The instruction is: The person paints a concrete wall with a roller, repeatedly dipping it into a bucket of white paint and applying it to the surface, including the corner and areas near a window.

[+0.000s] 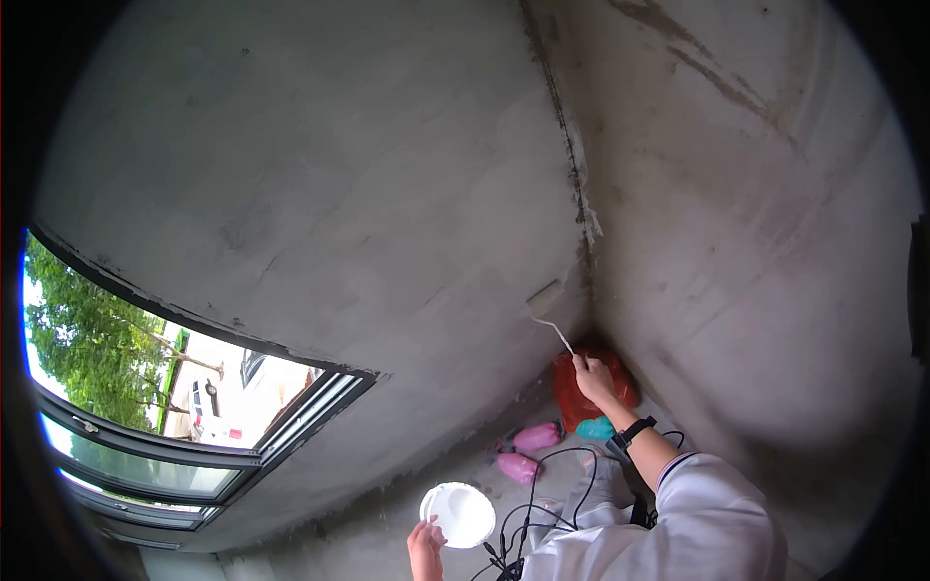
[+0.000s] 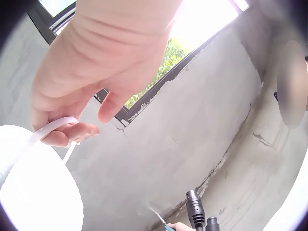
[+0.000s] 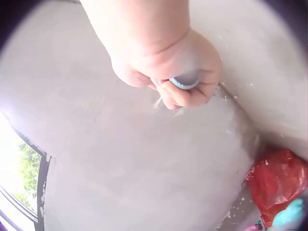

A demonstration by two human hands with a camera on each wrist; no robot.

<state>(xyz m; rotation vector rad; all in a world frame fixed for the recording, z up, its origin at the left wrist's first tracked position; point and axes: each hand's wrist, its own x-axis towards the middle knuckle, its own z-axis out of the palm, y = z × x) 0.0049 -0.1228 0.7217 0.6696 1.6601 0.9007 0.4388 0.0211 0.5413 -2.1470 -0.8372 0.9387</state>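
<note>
My right hand [image 1: 594, 376] grips the handle of a paint roller [image 1: 545, 293], its roller head against or close to the grey wall [image 1: 387, 213] near the corner. The white bent rod of the roller runs from the hand up to the head. In the right wrist view the blue end of the roller handle [image 3: 186, 81] shows inside the curled fingers. Low at the left, my left hand [image 1: 425, 547] holds a white bucket [image 1: 487, 504] by its handle. The left wrist view shows the bucket handle [image 2: 45, 129] hooked over the curled fingers.
A red bag [image 1: 570, 392], a teal bag [image 1: 596, 428] and two pink bags [image 1: 538, 437] sit on the floor by the corner. Black cables [image 1: 528, 505] hang in front of my body. A dark-framed window [image 1: 315, 407] is at the left, and another wall [image 1: 756, 252] rises at the right.
</note>
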